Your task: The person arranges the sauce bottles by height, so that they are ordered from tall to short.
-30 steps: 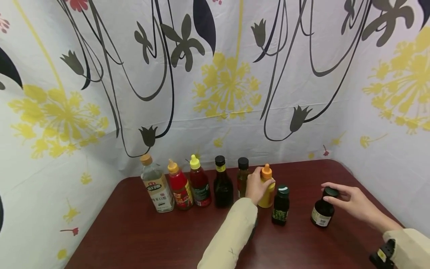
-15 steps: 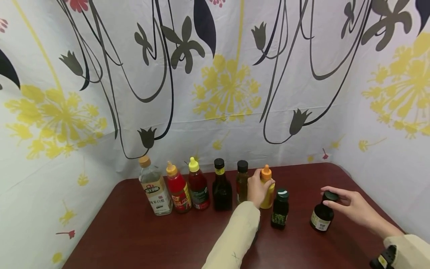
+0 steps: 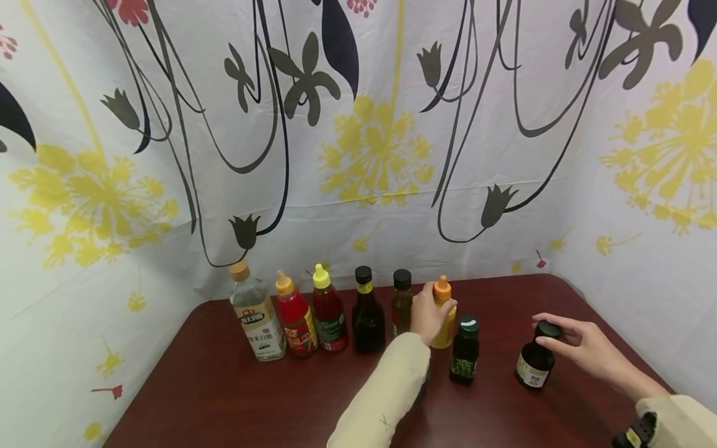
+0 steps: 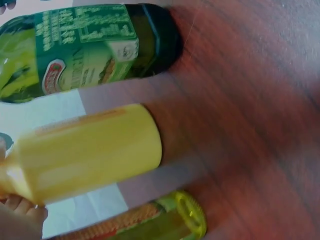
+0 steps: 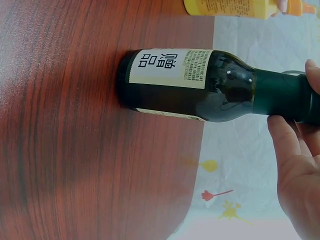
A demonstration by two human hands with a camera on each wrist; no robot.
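My left hand [image 3: 427, 316] pinches a yellow squeeze bottle [image 3: 445, 330] near its neck, just below the orange nozzle cap. In the left wrist view the same yellow bottle [image 4: 90, 152] has its base close to the tabletop; whether it touches cannot be told. On the right, my right hand [image 3: 588, 348] grips a small dark bottle [image 3: 533, 367] around its dark green cap. The right wrist view shows the fingers [image 5: 287, 145] and thumb at the green neck; the dark bottle [image 5: 170, 90] carries a cream label and stands upright on the table.
Between the hands stands a dark green olive oil bottle [image 3: 464, 351]. Left of the yellow bottle run a black-capped bottle [image 3: 401, 305], a dark sauce bottle [image 3: 368, 320], two red squeeze bottles [image 3: 330, 317] and a clear vinegar bottle [image 3: 259, 320]. A printed cloth [image 3: 358, 155] hangs behind the table.
The whole scene sits slightly lower in the head view. Both hands keep their hold on the same bottles, which stay where they were.
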